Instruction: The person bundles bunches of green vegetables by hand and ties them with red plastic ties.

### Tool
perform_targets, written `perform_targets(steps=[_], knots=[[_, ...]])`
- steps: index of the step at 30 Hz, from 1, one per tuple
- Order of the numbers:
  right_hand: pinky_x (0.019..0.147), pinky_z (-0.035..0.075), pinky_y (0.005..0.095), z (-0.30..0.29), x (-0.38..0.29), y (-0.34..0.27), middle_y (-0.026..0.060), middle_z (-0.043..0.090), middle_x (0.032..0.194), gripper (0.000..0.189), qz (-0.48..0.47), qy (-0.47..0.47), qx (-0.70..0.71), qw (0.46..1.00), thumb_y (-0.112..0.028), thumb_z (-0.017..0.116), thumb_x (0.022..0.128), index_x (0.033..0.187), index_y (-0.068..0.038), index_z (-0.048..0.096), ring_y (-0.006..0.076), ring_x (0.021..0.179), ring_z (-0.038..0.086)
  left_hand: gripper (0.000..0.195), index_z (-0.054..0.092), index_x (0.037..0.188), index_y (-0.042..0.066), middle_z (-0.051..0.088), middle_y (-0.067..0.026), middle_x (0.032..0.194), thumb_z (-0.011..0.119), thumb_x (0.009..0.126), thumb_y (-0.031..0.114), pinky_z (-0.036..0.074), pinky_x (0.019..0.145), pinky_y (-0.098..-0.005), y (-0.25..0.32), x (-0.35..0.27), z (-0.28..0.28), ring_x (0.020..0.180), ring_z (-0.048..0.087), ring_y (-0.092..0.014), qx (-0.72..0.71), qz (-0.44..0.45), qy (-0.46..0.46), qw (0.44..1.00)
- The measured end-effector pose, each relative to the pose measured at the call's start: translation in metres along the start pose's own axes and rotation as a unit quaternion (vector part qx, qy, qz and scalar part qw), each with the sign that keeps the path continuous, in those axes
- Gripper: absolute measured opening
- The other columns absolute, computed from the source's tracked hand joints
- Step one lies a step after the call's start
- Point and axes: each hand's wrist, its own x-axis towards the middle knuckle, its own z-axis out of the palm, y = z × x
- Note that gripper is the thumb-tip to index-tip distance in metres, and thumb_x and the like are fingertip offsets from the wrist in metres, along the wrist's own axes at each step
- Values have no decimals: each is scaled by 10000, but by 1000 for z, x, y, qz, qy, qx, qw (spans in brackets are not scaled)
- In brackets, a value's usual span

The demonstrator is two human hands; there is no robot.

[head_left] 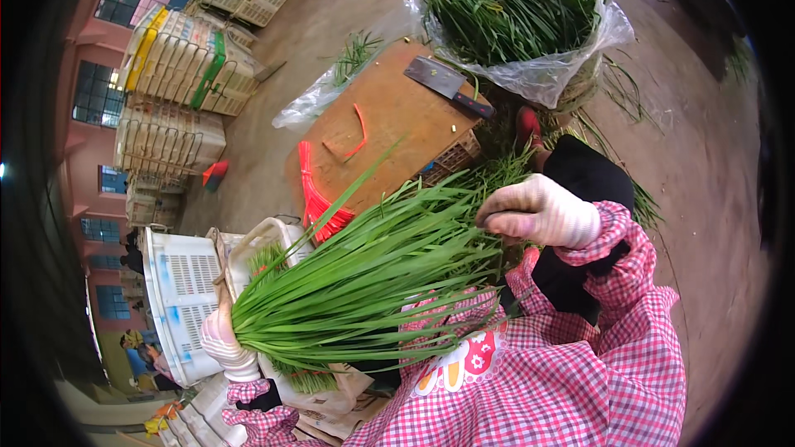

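Note:
My left hand (228, 343), in a striped white glove, grips a thick bunch of long green leaves (366, 261), which look like garlic chives, at one end. The leaves fan out to the right, across my lap and past the cutting board's near edge. Beyond the leaf tips is my right hand (540, 211), also gloved, its fingers curled together; no leaf is plainly seen in its grip. A bundle of red ties (320, 198) lies on the brown board (385, 112), with loose red strips (359, 133) nearby. At the board's far end rests a cleaver (438, 77) with a dark handle.
A clear plastic bag (577, 68) full of green leaves (509, 12) stands past the board. Tied bundles (267, 261) sit in a white crate (273, 233) beside a larger white basket (180, 298). Stacked crates (174, 136) line the left. Loose leaves (627, 87) litter the floor.

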Motion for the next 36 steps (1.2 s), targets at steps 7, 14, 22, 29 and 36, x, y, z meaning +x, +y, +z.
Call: perform_targets(steps=[7, 14, 22, 29, 36], knots=[[678, 515, 408, 30, 20, 0, 161, 664, 768, 420, -134, -39, -199, 970, -419, 670, 853, 1113, -90, 647, 349, 737, 654, 573, 556, 1226, 13, 607, -129, 925, 748, 751, 270, 453, 719, -432, -2, -12, 4, 809, 588, -321, -11, 5, 9, 1000], [577, 490, 408, 71, 48, 10, 131, 605, 673, 213, -275, 48, -228, 933, -306, 653, 857, 899, -98, 641, 332, 636, 619, 564, 574, 1167, -9, 626, -142, 990, 747, 748, 327, 458, 718, -447, -3, -18, 7, 828, 586, -342, 11, 15, -3, 1000], [671, 519, 280, 14, 0, 13, 53, 696, 836, 227, -112, -156, 189, 963, -149, 653, 909, 1034, 39, 676, 114, 775, 643, 494, 573, 1156, 1, 608, -121, 960, 738, 771, 262, 458, 748, -427, -8, -40, 12, 823, 587, -312, 7, -22, 10, 1000], [749, 534, 361, -12, -11, 17, 122, 643, 1012, 555, -120, 130, -313, 933, -194, 690, 804, 1326, -139, 510, 302, 869, 652, 461, 564, 1133, 7, 603, -152, 923, 736, 762, 219, 474, 710, -451, -9, -31, -7, 820, 592, -341, 26, 26, 29, 999], [656, 527, 417, 7, 42, 9, 129, 646, 738, 381, -211, 122, -320, 915, -235, 681, 811, 1178, -151, 627, 339, 721, 654, 425, 562, 1083, 8, 576, -139, 898, 737, 760, 222, 475, 725, -451, 6, -6, -27, 799, 577, -333, 21, 79, 33, 996]])
